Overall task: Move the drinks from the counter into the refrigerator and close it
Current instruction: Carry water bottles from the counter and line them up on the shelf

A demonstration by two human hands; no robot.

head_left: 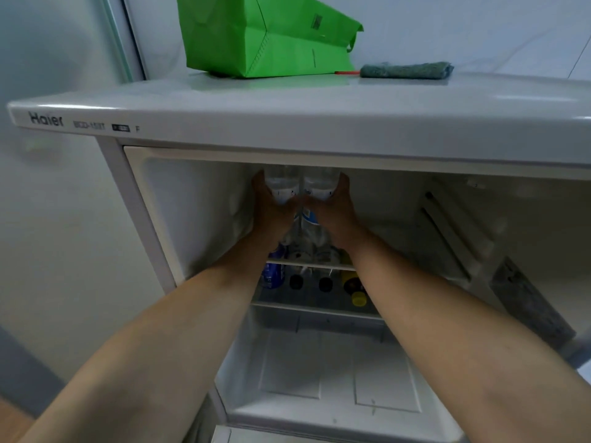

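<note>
Clear plastic bottles fill both your hands at frame centre, inside the refrigerator [224, 123]: left hand [274, 210] grips the left bottle [281, 182], right hand [332, 212] the right bottle [319, 183]. Bottle tops are cut off by the refrigerator's top edge.

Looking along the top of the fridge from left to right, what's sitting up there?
Green bag → thin red-orange stick → folded teal cloth. The stick runs from the bag's base to the cloth's left end.
</note>
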